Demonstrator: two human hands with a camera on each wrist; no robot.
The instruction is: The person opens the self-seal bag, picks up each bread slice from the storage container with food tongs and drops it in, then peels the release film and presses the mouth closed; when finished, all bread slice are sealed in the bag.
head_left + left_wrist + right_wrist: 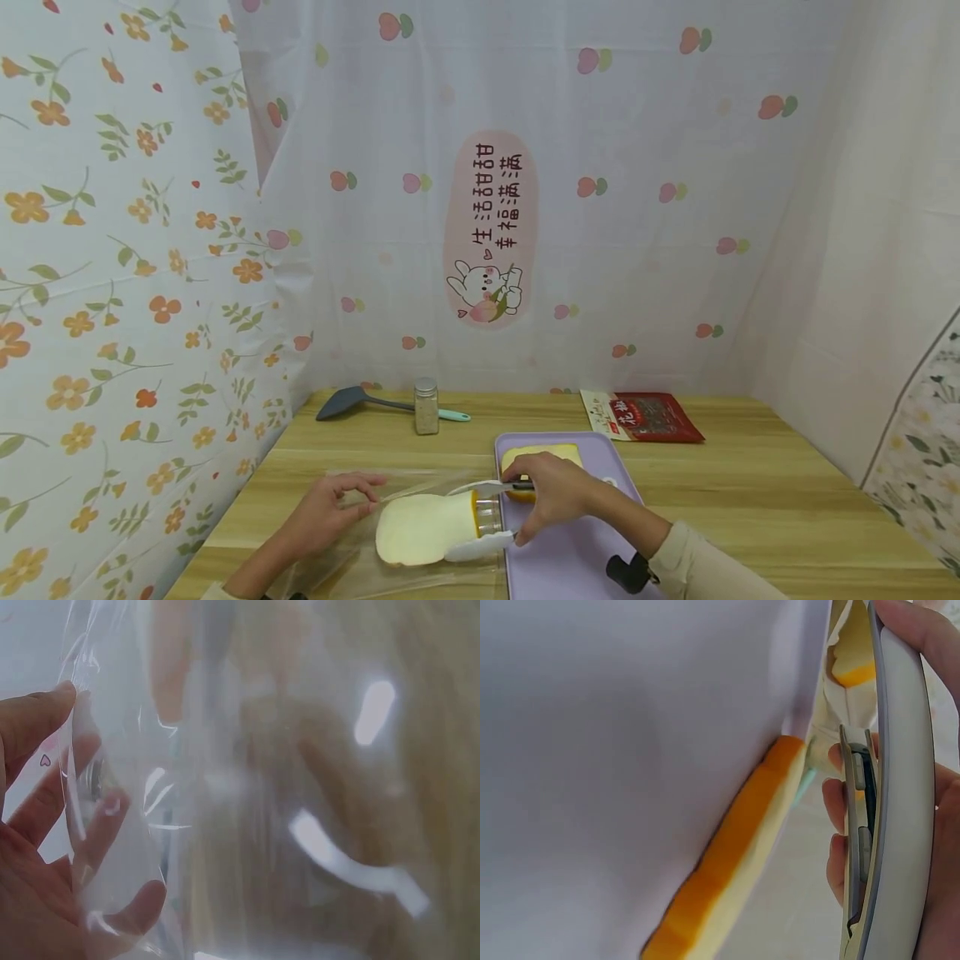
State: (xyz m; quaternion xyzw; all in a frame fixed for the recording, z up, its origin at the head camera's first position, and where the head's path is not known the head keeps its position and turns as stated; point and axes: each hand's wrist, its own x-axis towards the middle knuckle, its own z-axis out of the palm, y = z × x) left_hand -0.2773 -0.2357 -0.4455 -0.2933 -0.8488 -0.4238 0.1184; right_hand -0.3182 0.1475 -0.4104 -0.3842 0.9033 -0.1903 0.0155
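The pale, golden-crusted bread slice (423, 531), lower centre of frame, is straddled by white tongs (480, 547) held in the right hand (558, 490); clamping cannot be confirmed. The clear plastic bag (337, 560), touched by parted fingers of the left hand (327, 515), should be held wide.

The wood-grain tabletop (750, 500) carries spatula (345, 403), jar (427, 410) and packet (648, 417) near its far edge, tray (558, 562) and clear plastic (420, 581) toward the near
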